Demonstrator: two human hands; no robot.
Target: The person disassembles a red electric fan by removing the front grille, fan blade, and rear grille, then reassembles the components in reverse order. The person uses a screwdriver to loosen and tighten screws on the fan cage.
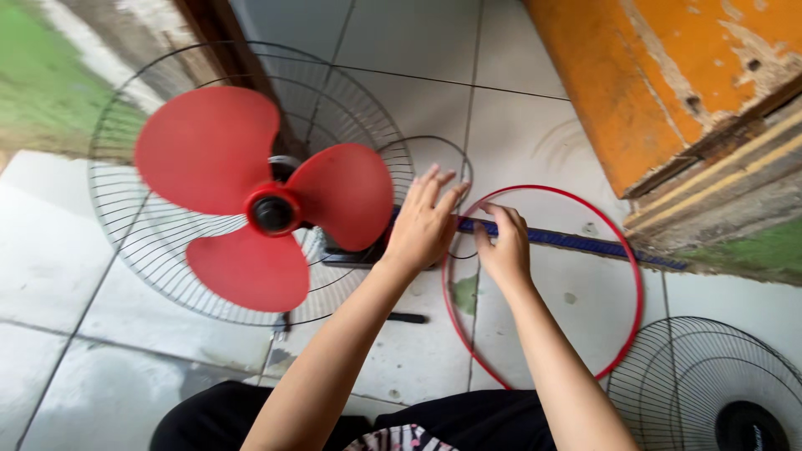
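A fan with red blades (251,200) lies tilted on the tiled floor, its rear wire guard (125,225) still around the blades. My left hand (423,221) reaches beside the blades, fingers spread, toward the dark fan body. My right hand (501,246) pinches the end of a blue stand pole (576,242) that runs rightward. A red plastic ring (637,276) lies flat on the floor around that pole and hand.
The front wire guard (702,384) with a black centre cap lies at the bottom right. An orange wooden block with peeling paint (660,75) stands at the upper right. A thin black cable (434,146) loops behind the fan. My dark-clothed lap fills the bottom edge.
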